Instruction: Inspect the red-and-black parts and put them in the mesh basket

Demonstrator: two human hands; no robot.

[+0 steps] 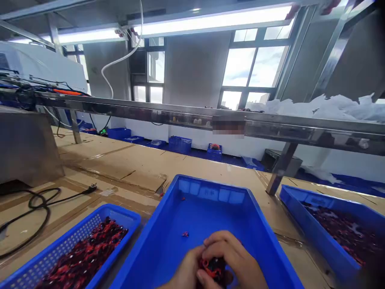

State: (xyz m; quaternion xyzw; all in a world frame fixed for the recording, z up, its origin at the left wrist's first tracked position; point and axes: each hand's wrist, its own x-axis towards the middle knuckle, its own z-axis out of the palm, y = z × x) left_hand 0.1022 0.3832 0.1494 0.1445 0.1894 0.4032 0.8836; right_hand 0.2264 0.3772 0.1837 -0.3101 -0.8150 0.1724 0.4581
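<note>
Low in the head view, my left hand and my right hand are cupped together over a large blue tray. Between them they hold a small cluster of red and black parts; the fingers of both hands curl round it. Inside the tray, a small red piece lies on the floor beyond my hands, and a tinier one sits near the far end. To the left stands a blue perforated basket with many red and dark parts in it.
At the right, another blue tray holds dark red parts behind a metal post. A black cable with a plug lies on the cardboard-covered table at left, near a metal box. A metal rail crosses above.
</note>
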